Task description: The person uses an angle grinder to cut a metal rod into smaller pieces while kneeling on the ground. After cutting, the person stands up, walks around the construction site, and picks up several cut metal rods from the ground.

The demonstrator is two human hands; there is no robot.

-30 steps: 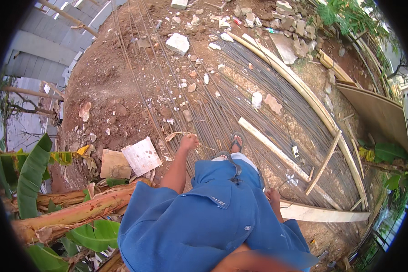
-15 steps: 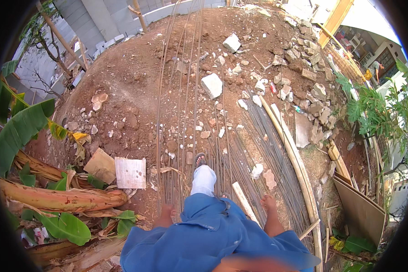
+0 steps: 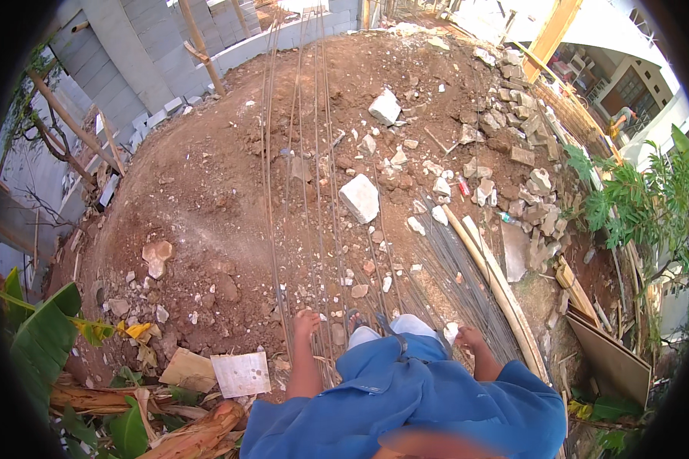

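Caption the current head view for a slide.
Left hand and right hand above long metal rods on red soil, white blocks ahead.

2 hands (image 3: 306, 323), 2 lg wht blocks (image 3: 360, 199), 2 sq bds (image 3: 241, 375), 1 brn panel (image 3: 608, 356)

Rebar rods ahead of you (image 3: 266, 145): long, thin, rust-brown, lying along the ground. They run from around your feet up the reddish earth slope, spread in loose, roughly parallel lines, some slightly bowed. Nearest to your left hand (image 3: 306, 323); contact cannot be told from this view.

Denser rebar bundle, to your right (image 3: 459, 264): dark grey, rods packed close side by side, slanting away from you alongside a pale pole.

White stone chunk (image 3: 451, 332): small, irregular, just beside the fingers of your right hand (image 3: 471, 337); touching or apart, unclear.
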